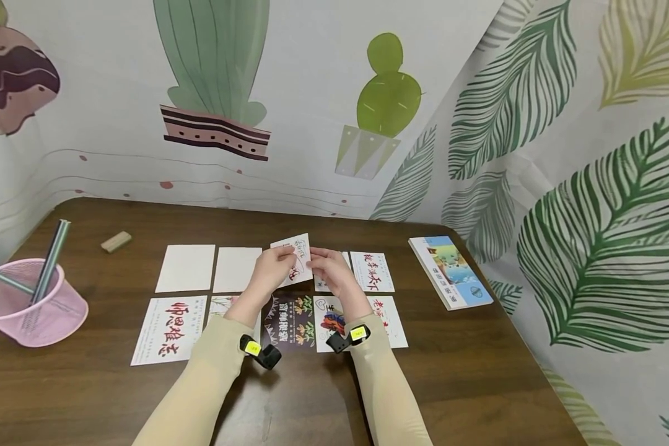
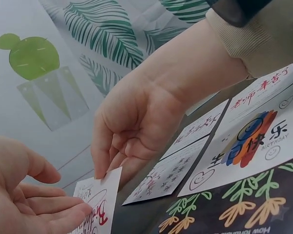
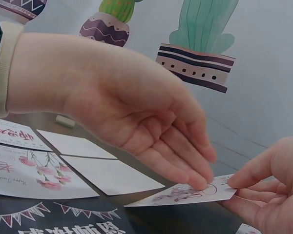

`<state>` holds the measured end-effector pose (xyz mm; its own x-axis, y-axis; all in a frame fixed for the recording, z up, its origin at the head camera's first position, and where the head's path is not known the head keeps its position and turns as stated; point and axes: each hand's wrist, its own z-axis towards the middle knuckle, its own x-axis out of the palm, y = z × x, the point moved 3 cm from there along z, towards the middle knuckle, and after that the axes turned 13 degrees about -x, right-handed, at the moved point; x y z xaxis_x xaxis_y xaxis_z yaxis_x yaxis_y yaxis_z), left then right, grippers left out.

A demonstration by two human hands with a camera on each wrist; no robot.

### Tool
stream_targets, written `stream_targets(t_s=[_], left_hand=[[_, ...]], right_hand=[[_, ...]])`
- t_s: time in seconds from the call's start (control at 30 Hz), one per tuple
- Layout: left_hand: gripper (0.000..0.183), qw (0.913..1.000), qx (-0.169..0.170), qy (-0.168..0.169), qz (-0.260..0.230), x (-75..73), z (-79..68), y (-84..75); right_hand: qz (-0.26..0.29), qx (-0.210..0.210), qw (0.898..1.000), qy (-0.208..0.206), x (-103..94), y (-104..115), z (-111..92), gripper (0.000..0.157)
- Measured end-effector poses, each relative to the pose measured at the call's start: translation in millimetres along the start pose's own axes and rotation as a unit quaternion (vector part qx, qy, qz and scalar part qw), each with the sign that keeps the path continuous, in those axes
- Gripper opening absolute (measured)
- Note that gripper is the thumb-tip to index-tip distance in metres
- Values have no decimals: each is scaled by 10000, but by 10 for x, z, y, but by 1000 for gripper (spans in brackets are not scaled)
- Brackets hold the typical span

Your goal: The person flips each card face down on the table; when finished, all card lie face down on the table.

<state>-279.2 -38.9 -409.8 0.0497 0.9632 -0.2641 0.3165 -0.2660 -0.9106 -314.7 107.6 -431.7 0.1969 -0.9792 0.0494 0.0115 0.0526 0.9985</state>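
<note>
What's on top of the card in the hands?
The card has red writing. The left hand touches its face and the right hand pinches its edge; anything printed under them is covered, so I can't see it.

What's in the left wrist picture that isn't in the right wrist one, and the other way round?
Only the left wrist view shows the smiley-face card and green leaf pictures on the wall. Only the right wrist view shows two blank cards and a card with pink flowers. Both show the left hand, the right hand, the white card it pinches, and part of the dark card.
</note>
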Motion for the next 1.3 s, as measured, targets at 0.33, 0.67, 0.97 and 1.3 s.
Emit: stream_targets(t_s=[0.33, 0.67, 0.97, 1.3], left_hand=[[41, 9997, 89, -211, -5, -71, -8, -19], [39, 9990, 206, -376, -128, -130, -43, -80], [38, 9965, 479, -448, -509, -201, -34, -84], [52, 9934, 197, -313, -1086, -242, -13, -44]], right_hand=[[379, -129, 9992, 17, 68, 83, -20, 46], [655, -188, 9975, 182, 133, 141, -33, 49], [1016, -276, 9931, 513, 154, 191, -60, 53], [1204, -233, 9906, 605, 167, 240, -83, 52]])
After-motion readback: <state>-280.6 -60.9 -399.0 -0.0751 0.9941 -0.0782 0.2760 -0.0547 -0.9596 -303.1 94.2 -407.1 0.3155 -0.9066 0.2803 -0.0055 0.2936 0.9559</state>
